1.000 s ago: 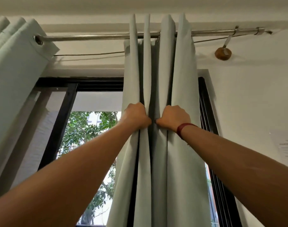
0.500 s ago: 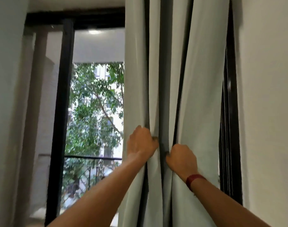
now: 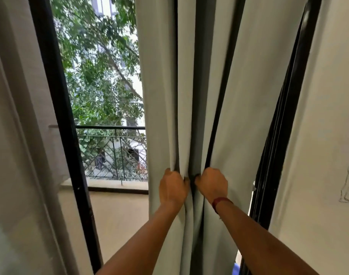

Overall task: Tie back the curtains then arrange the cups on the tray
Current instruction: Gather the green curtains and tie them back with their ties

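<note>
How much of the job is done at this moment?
Done: the curtain is gathered into folds. In hand: the left hand and right hand each grip a fold. Left: no tie is visible round it; cups and tray are not in view.

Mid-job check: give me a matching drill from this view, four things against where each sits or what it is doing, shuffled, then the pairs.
Things
1. left hand
2. dark red wristband
3. black metal balcony railing
4. faint pencil sketch

Places or states
A. on the white wall, far right
B. outdoors, in front of the green trees
C. around the wrist of the right hand
D. gripping a fold of the pale grey-green fabric curtain

Pairs: 1-D, 2-C, 3-B, 4-A
</note>
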